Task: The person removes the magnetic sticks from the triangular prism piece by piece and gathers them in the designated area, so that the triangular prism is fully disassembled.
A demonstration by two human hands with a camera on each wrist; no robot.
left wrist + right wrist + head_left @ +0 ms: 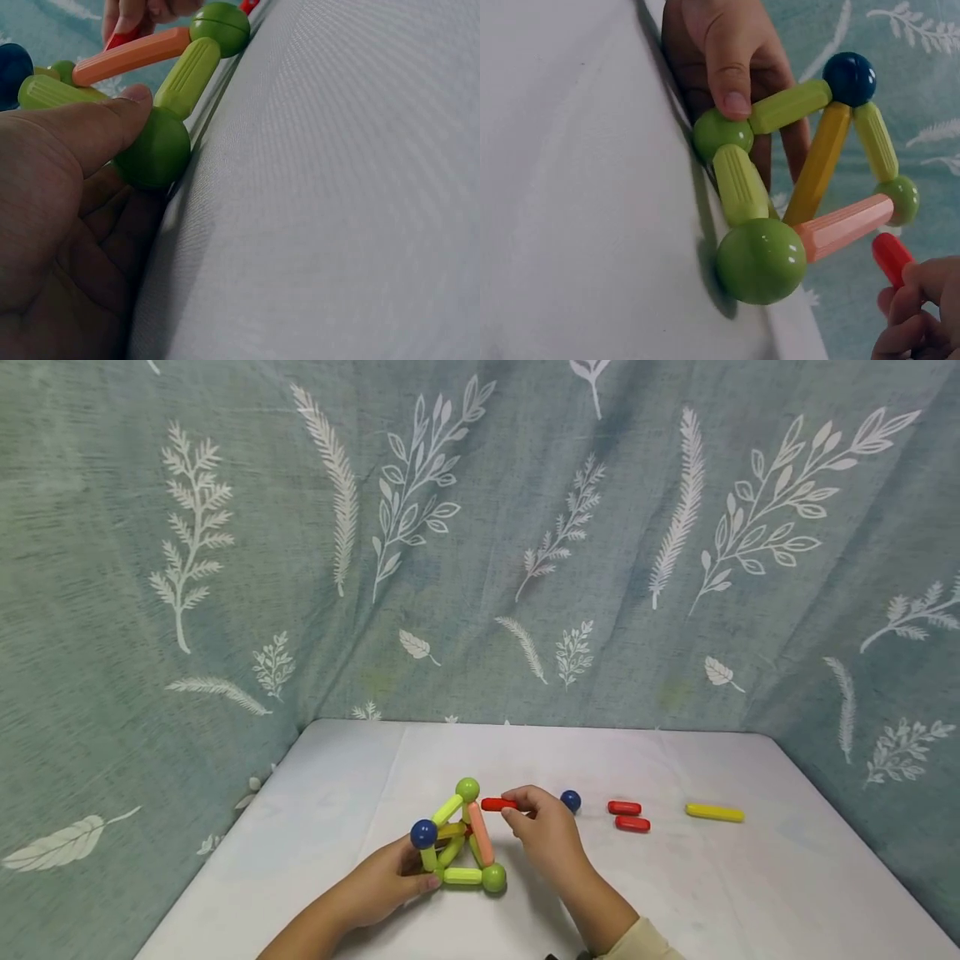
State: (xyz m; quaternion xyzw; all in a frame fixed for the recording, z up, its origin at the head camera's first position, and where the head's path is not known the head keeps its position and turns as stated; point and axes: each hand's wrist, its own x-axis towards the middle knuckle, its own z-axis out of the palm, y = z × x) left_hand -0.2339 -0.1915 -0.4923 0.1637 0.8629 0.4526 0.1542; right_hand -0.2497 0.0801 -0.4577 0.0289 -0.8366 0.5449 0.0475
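Observation:
A toy ball-and-stick frame [482, 837] stands on the white table, built of green balls, a blue ball [850, 79] and yellow-green, yellow and orange sticks. My left hand [378, 883] holds its near-left corner. In the left wrist view, that thumb lies against the lower green ball [154, 150]; some fingers are hidden behind the frame. Between thumb and fingertips, my right hand [551, 833] pinches a red stick [497, 804]. The stick's free end points left at the frame, close to the top green ball [468, 790]. In the right wrist view a small gap separates them.
Just beyond my right hand lies a loose blue ball [571, 800]. Farther right are two short red sticks, one [624, 807] behind the other [633, 824], and a longer yellow stick [715, 812]. Patterned green cloth [480, 568] hangs behind and beside the table.

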